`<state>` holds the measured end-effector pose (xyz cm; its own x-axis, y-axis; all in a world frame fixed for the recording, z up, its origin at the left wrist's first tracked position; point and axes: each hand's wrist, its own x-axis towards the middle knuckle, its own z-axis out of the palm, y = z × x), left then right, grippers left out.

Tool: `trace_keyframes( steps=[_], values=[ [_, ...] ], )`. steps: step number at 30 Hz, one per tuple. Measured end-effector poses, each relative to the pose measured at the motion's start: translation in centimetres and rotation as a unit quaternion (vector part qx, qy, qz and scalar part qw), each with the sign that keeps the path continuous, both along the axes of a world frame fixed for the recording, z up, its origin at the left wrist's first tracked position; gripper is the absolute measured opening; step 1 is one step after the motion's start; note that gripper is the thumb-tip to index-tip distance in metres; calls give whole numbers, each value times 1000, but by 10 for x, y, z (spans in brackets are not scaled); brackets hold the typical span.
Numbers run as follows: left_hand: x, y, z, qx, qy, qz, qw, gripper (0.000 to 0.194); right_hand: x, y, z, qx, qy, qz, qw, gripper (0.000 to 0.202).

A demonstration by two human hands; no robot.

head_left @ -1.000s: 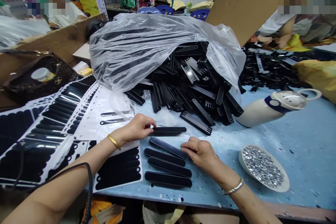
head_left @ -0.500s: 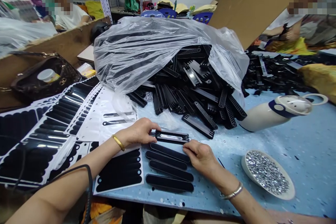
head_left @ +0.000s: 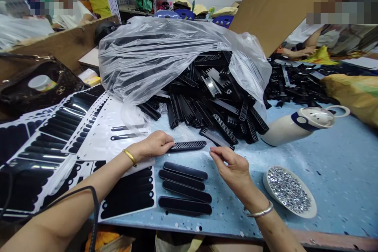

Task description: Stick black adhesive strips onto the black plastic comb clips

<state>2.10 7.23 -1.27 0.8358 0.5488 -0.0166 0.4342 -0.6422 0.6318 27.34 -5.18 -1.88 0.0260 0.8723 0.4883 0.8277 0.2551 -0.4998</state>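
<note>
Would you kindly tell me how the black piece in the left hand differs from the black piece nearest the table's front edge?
The held piece shows a lattice-patterned face, the front piece a plain dark one. The left hand grasps the held piece, while the front piece lies untouched on the table. Both are long, narrow and black.
</note>
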Motion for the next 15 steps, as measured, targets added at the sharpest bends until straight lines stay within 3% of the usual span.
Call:
trace_keyframes(
  steps=[8,15],
  values=[
    [-1,-9,0,-19,-16,50,998,25,5,27,-9,-13,-4,-14,1000,17],
    [-1,-6,-10,6,-19,14,1000,16,6,30,-13,-40,-8,27,999,18]
  ],
)
